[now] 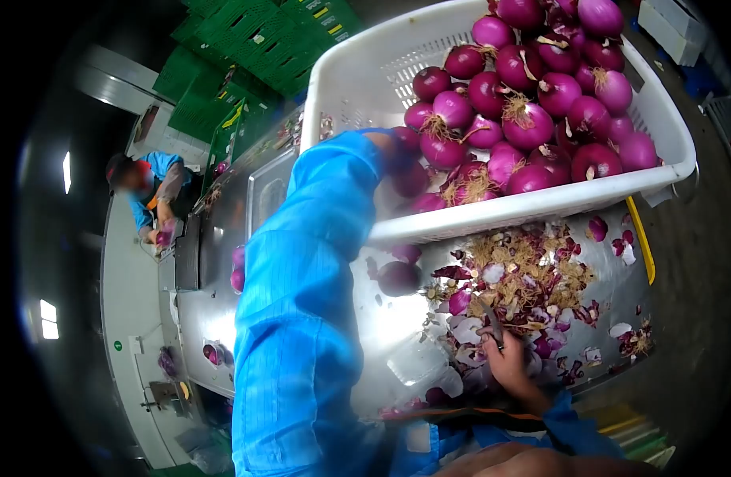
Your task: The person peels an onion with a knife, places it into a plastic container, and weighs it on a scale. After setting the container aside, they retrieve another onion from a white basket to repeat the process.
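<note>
My left arm, in a blue sleeve, reaches over the rim of a white plastic basket (357,63) heaped with red onions (532,119). At the near left side of the heap, my left hand (383,147) is smeared by motion and mostly hidden by the sleeve, beside blurred onions. Low over the steel table, my right hand (506,362) is closed around a small knife (491,319), its blade pointing away from me. Beneath it spreads a pile of onion skins and root trimmings (516,274). A blurred red onion (399,278) lies on the table below the basket.
Green crates (238,40) are stacked at the back left. A co-worker (151,187) in blue stands at the far left, hands around something purple. The steel table (298,413) carries a yellow strip (640,242) at its right edge. A small cup-like container (214,354) sits at left.
</note>
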`<state>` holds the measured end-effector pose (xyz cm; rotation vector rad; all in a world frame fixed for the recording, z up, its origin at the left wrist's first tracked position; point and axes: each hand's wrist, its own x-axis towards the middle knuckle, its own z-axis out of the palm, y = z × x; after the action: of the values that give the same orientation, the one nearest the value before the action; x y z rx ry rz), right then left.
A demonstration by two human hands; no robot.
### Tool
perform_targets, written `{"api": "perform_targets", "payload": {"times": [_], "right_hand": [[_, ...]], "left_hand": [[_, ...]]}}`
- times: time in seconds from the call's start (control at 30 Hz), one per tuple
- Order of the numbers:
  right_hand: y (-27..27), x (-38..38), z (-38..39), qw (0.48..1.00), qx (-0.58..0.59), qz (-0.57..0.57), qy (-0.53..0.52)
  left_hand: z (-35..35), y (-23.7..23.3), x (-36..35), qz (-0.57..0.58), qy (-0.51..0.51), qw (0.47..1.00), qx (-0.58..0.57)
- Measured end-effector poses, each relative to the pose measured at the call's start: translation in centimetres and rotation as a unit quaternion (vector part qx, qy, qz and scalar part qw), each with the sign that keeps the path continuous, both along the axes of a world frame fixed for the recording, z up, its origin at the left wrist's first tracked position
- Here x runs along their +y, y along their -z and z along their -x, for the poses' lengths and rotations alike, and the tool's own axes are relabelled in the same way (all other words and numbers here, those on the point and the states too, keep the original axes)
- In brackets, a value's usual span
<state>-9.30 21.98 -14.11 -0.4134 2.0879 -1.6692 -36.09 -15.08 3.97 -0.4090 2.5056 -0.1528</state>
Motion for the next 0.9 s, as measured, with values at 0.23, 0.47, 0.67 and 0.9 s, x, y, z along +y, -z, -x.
{"api": "perform_targets", "payload": {"times": [0.23, 0.47, 0.67, 0.9], "right_hand": [[-1.2, 0.0, 0.2, 0.996, -0.025, -0.027, 0.078], [-13.4, 1.1, 6.2, 0.975, 0.169, 0.027, 0.139], [-19.9, 1.2, 5.0, 0.891, 0.435, -0.049, 0.117], [-18.7, 1.7, 1.9, 0.86, 0.493, -0.111, 0.074]], "left_hand": [[-1.2, -5.2, 1.5, -0.251, -0.056, 0.958, 0.129], [-13.7, -10.2, 10.7, -0.714, -0.061, 0.653, 0.245], [-24.7, -7.6, 15.7, -0.682, -0.009, 0.672, 0.289], [-30.8, -4.5, 17.4, -0.743, -0.104, 0.632, 0.192]]}}
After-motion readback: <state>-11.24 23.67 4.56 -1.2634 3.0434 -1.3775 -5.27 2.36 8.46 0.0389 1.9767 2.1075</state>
